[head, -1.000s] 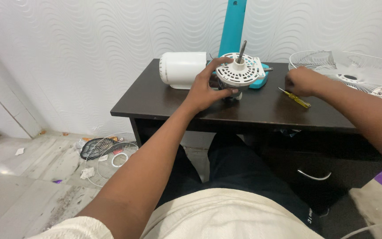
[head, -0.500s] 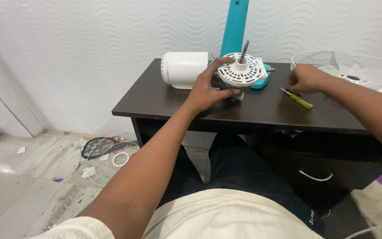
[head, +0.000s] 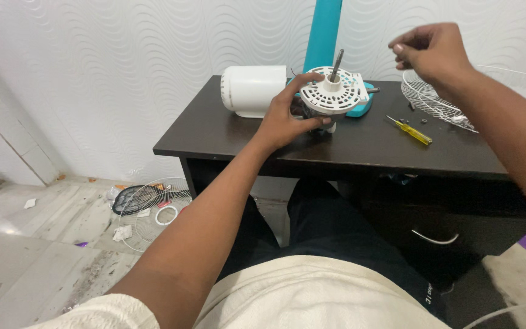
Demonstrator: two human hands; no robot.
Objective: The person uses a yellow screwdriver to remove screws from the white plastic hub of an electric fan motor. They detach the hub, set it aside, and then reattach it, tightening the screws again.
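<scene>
My left hand (head: 281, 122) grips the left side of a white vented fan motor (head: 333, 91) standing on the dark desk (head: 360, 149). A metal shaft (head: 338, 61) sticks up from the motor. Raised above the desk's right part, my right hand (head: 433, 52) has thumb and fingertips pinched together; I cannot make out anything between them. A yellow-handled screwdriver (head: 410, 130) lies on the desk below that hand, with small dark screws (head: 424, 120) beside it.
A white cylindrical motor cover (head: 254, 90) lies on its side left of the motor. Behind it rises a teal fan post (head: 322, 33). A white wire fan guard (head: 436, 97) rests at the desk's right. Another guard (head: 153, 210) lies on the floor, left.
My right hand has lifted off the desk beside the screwdriver and risen with its fingers pinched. My left hand stays on the motor.
</scene>
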